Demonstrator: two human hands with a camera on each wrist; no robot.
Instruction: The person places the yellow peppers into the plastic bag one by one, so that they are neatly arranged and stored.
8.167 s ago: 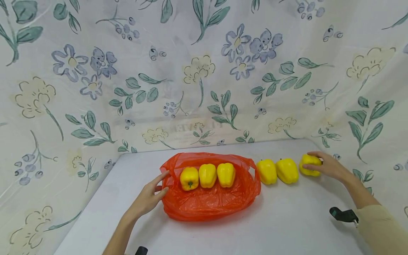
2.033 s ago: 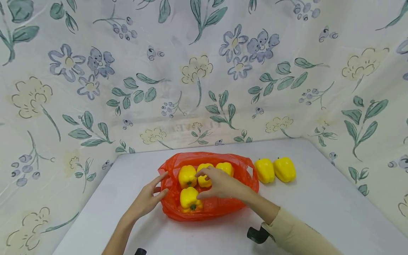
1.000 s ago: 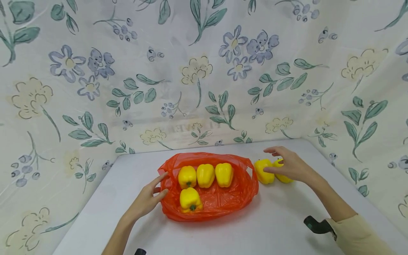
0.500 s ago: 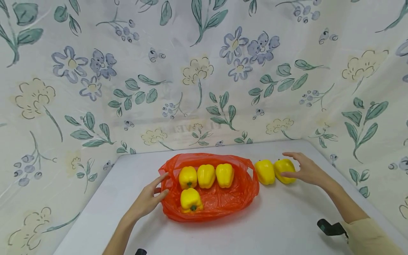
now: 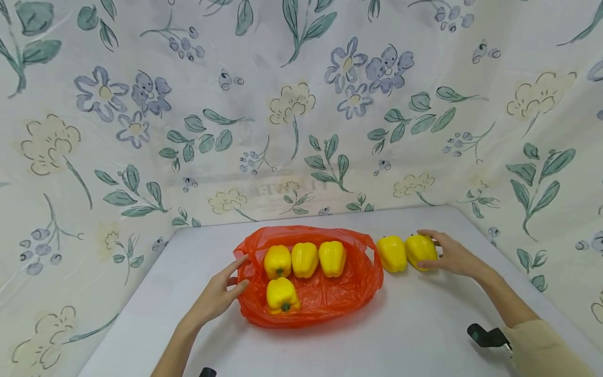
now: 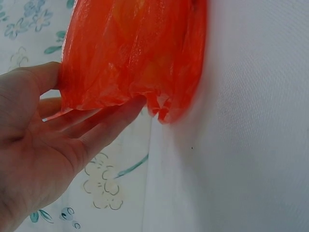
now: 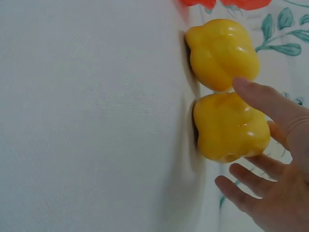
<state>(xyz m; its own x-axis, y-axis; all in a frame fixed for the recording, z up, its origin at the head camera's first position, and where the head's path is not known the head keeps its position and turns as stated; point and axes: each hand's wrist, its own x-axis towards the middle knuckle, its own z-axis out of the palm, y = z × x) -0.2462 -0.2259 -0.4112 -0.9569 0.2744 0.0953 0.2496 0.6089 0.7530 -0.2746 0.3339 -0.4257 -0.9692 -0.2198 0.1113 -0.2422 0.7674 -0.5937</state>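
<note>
While the right hand [image 5: 454,256] extends spread digits around the outer yellow bell pepper [image 5: 417,250] on the white table [image 5: 405,324], a second yellow bell pepper [image 5: 392,254] stands between it and the red plastic bag [image 5: 334,301]. The left hand [image 5: 218,290], digits apart, touches the bag's edge.

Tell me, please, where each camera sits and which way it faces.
Head: on the head, facing forward and down at the bag and table; left hand, right hand and both forearms show.
Left wrist: on that wrist, facing the bag's edge; the left hand shows.
Right wrist: on that wrist, facing two peppers outside the bag; the right hand shows.
Head and right wrist views share those peppers and the right hand.
</note>
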